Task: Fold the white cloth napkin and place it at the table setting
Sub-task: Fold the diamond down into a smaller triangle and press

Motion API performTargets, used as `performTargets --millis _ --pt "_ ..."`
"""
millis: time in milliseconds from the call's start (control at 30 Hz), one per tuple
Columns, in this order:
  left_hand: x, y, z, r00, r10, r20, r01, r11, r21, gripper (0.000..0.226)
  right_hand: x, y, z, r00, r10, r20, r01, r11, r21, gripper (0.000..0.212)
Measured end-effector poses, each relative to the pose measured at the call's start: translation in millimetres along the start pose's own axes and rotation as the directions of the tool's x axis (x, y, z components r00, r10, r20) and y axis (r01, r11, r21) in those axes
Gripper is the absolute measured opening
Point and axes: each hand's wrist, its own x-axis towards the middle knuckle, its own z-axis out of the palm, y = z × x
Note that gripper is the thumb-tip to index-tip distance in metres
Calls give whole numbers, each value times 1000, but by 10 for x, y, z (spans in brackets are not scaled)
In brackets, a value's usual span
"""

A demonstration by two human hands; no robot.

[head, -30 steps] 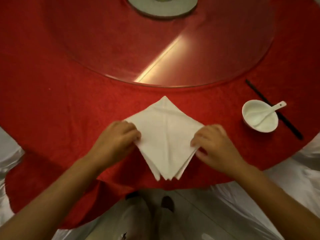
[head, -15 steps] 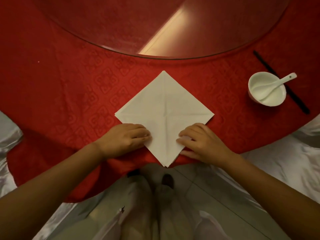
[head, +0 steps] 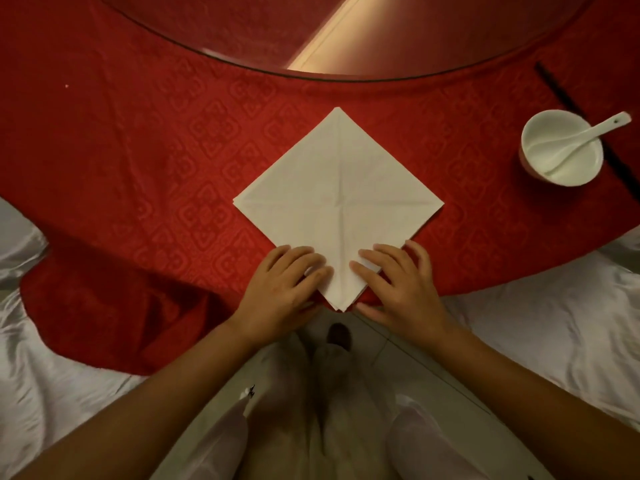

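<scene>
I see the white cloth napkin [head: 337,206], folded into a layered square, lying flat on the red patterned tablecloth [head: 156,174] and turned like a diamond, one corner at twelve o'clock and the stacked loose corners at six o'clock, right at the table's near edge. Crease lines cross at its middle.

My left hand [head: 284,292] lies palm down on the napkin's lower left edge, at about seven o'clock from its centre, fingers spread flat and pressing the cloth without gripping it. My right hand [head: 401,285] mirrors it at five o'clock, fingers splayed, fingertips on the lower right edge.

Well apart, at two o'clock from the napkin, stands a small white ceramic bowl [head: 561,148] with a white ceramic spoon [head: 585,136] resting in it, handle pointing up and right. Just beyond the bowl lie dark chopsticks [head: 568,98], running diagonally. At twelve o'clock the rim of a round glass turntable [head: 242,36] curves across the table. White satin fabric [head: 554,323] shows at both sides below the table edge.
</scene>
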Motion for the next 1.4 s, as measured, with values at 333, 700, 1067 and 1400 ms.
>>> performTargets --millis 333,700,1067,1400 --pt "203 -15 -85 998 29 -59 -39 985 -171 22 144 31 -12 972 183 -147 -136 950 280 14" --pt "319 -386 -395 982 -143 -123 109 961 -252 28 478 231 -345 974 133 -184 -67 944 324 7" --pt "1199 -784 -549 818 -535 -211 435 816 -381 14 1641 657 -538 784 590 192 -530 474 703 10" --pt "1405 -1027 -307 829 -519 -209 479 851 -215 18 1857 784 -321 733 630 256 -647 529 550 16"
